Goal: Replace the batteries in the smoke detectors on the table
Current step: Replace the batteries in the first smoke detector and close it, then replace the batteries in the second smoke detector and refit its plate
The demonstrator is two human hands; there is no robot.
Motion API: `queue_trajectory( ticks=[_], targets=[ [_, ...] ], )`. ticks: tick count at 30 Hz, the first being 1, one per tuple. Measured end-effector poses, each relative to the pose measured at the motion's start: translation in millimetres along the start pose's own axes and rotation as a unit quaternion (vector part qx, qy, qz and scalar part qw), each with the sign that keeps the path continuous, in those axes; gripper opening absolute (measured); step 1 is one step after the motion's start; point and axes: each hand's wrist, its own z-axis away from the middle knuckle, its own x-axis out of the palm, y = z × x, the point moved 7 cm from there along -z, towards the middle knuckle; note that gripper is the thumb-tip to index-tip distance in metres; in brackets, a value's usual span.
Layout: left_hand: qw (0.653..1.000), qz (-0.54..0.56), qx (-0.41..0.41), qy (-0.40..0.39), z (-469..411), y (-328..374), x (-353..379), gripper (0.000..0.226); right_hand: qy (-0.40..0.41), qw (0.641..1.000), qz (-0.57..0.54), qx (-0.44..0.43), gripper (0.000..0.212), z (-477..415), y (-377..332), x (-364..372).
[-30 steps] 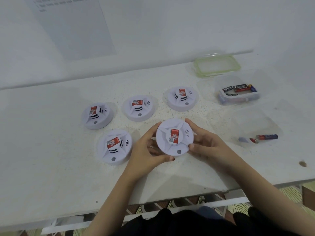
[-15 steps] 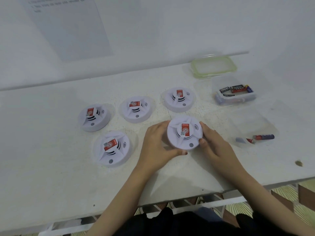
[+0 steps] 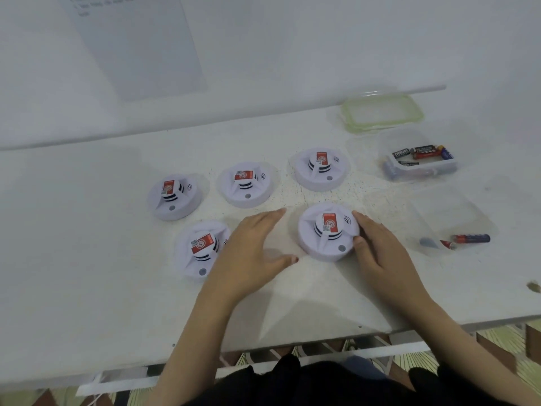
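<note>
Beside four other detectors, right hand grips the near detector — left hand spread, empty

White smoke detectors are wearing red labels and black stripes on a white table. The upper-right lid is showing a green rim. Batteries at right are showing red, black and blue.

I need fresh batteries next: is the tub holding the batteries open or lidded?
Open. The battery tub has no lid on it; a green-rimmed lid lies flat on the table behind it.
</note>
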Motion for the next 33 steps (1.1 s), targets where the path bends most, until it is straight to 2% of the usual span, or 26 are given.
queue_trajectory(
  ticks=[3,7,9,12,17,20,23,25,27,29,33],
  targets=[
    [0.998,-0.056,-0.020,0.030,13.1,-16.1,-30.1,0.076,0.008,1.000,-0.001,-0.009,0.054,0.3,-2.2,-1.2],
    [0.984,-0.142,-0.111,0.000,28.1,-47.3,-47.5,0.099,0.017,1.000,-0.008,-0.007,0.051,0.9,-6.2,-2.8],
    [0.981,-0.121,-0.150,-0.021,33.2,-59.2,-47.0,0.100,0.015,1.000,-0.011,-0.006,0.051,1.2,-7.2,-2.4],
    [0.985,-0.090,-0.145,0.008,32.2,-65.4,-51.1,0.096,0.009,1.000,-0.011,-0.002,0.051,1.1,-7.3,-1.8],
    [0.994,0.054,-0.076,0.061,26.4,-45.1,-53.7,0.087,0.000,0.999,-0.033,0.014,0.055,2.4,-7.4,-2.7],
    [0.977,0.190,-0.029,0.092,20.6,-19.0,-57.3,0.077,0.011,0.999,-0.045,0.011,0.056,5.1,-9.5,-5.0],
    [0.952,0.290,0.016,0.101,13.9,4.1,-55.1,0.073,0.066,0.995,-0.045,-0.056,0.048,9.0,-27.7,-12.7],
    [0.932,0.342,0.052,0.112,9.9,17.2,-51.2,0.076,0.080,0.987,-0.102,-0.095,0.044,10.8,-42.2,-16.5],
    [0.917,0.372,0.073,0.123,6.4,27.7,-44.7,0.078,0.053,0.973,-0.197,-0.105,0.041,10.3,-55.8,-17.3],
    [0.909,0.386,0.080,0.133,3.7,36.6,-36.5,0.077,-0.008,0.950,-0.304,-0.074,0.039,6.7,-67.8,-13.1],
    [0.901,0.402,0.085,0.141,-2.1,40.8,-27.1,0.072,-0.092,0.865,-0.492,0.037,0.043,-5.6,-70.3,-3.0]
  ],
)
